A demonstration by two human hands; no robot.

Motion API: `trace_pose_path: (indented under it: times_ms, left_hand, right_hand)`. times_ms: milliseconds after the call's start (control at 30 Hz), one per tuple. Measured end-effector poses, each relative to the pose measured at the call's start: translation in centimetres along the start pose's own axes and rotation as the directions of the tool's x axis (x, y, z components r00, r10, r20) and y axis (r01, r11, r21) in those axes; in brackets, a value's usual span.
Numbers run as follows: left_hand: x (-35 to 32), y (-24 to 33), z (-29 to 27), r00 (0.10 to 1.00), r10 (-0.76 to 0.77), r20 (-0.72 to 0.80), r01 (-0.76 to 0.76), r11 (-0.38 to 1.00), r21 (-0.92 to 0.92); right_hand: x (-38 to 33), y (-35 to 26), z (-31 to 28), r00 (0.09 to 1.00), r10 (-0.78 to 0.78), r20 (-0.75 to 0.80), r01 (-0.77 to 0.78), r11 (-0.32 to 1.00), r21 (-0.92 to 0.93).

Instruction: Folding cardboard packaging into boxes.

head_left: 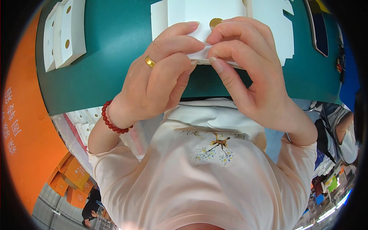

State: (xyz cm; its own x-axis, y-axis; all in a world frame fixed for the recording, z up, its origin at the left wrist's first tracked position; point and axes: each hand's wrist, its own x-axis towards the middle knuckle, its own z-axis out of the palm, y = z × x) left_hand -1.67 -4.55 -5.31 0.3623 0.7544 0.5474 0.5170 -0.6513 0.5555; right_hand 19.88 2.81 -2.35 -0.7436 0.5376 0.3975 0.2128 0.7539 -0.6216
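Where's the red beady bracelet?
The red bracelet circles the left wrist, left of centre in the head view, below the left hand wearing a gold ring.

I have a white card in front of me, up at 12 o'clock. It is smooth and plain, and partly folded. A wide flap sticks out at its 3 o'clock side, with little steps and notches cut in its edge. A thinner flap is at its 9 o'clock side. A round gold-brown spot shows near its middle. I pinch its bent edge at 6 o'clock, so some of it is hidden.
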Motion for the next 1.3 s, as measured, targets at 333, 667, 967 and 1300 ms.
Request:
trace_pose_path:
  times_ms: [333,667,967,1300]
  left_hand:
    - [0.9,0.2,-0.2,1.0,0.025,0.01,-0.024,0.999,-0.031]
    - [1.9,1.5,-2.6,0.995,-0.057,0.076,0.047,0.99,0.135]
    - [2.5,0.8,-2.1,0.991,0.115,0.064,-0.126,0.969,0.213]
    - [2.1,2.2,-2.3,0.989,0.05,0.137,-0.102,0.909,0.404]
  right_hand:
    - [0.5,0.2,-0.9,0.997,-0.061,0.048,0.062,0.997,-0.039]
    - [-0.8,1.8,-3.9,0.994,-0.03,0.102,0.023,0.997,0.077]
    - [-1.2,2.3,-3.4,0.994,-0.109,0.029,0.106,0.991,0.078]
    - [-1.2,2.5,-3.5,0.985,-0.166,0.052,0.162,0.984,0.08]
